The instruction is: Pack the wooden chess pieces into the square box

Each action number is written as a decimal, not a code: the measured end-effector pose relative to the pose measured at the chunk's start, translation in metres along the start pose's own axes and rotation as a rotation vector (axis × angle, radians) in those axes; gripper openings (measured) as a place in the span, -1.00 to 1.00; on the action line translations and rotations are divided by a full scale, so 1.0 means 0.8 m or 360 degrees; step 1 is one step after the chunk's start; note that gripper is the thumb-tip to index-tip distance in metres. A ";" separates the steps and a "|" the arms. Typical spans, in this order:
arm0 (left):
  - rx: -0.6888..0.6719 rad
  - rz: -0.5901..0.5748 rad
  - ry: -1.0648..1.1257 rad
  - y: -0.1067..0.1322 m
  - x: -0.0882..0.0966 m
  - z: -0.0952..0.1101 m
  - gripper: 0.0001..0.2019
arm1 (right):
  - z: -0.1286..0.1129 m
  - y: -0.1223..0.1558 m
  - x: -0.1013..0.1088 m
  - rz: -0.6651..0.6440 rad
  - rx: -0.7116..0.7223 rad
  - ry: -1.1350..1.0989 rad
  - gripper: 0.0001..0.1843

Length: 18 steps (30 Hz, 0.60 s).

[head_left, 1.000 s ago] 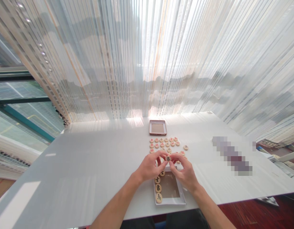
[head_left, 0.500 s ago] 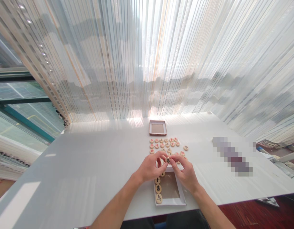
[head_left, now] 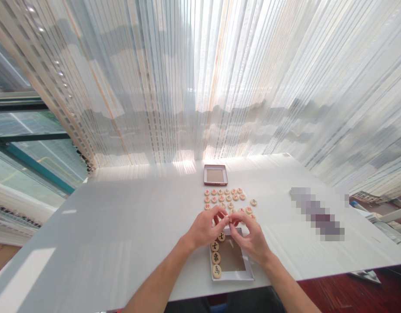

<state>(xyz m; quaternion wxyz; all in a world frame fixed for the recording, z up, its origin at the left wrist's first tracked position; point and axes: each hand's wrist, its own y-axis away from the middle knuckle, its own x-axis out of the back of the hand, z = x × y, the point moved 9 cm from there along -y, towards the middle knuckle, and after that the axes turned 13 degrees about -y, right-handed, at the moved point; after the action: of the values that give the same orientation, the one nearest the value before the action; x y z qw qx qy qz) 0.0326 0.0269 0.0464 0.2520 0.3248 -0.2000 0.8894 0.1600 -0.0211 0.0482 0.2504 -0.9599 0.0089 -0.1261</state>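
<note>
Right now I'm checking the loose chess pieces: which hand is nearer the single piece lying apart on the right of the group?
Right. The right hand lies just below and left of that lone piece; the left hand is farther left, across the group.

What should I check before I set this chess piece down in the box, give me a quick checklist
1. Piece gripped: ok. The left hand and right hand pinch one chess piece between their fingertips.
2. Piece over the near box: ok, at its far end.
3. Free room in the box: ok. Four pieces line its left side; the rest is bare.
4. Marked face up: cannot tell; the piece shows edge-on.
5. Loose pieces clear of the hands: ok, they lie beyond, near the far box.
</note>
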 end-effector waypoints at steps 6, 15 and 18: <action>-0.0036 0.0000 0.0035 0.000 0.002 0.006 -0.80 | 0.001 0.000 -0.002 0.0010 0.0001 0.0035 -0.86; -0.0117 -0.0025 -0.0026 0.001 -0.004 0.004 -0.79 | 0.007 0.000 0.003 0.0018 -0.0011 -0.0005 -0.95; -0.0108 -0.0011 -0.0174 0.003 0.001 0.003 -0.78 | 0.012 0.000 0.006 0.0052 -0.0041 0.0026 -0.92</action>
<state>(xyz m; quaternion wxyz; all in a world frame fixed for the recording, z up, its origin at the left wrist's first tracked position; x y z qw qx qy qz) 0.0322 0.0237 0.0482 0.2547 0.3649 -0.2423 0.8621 0.1669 -0.0170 0.0416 0.2400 -0.9617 0.0283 -0.1297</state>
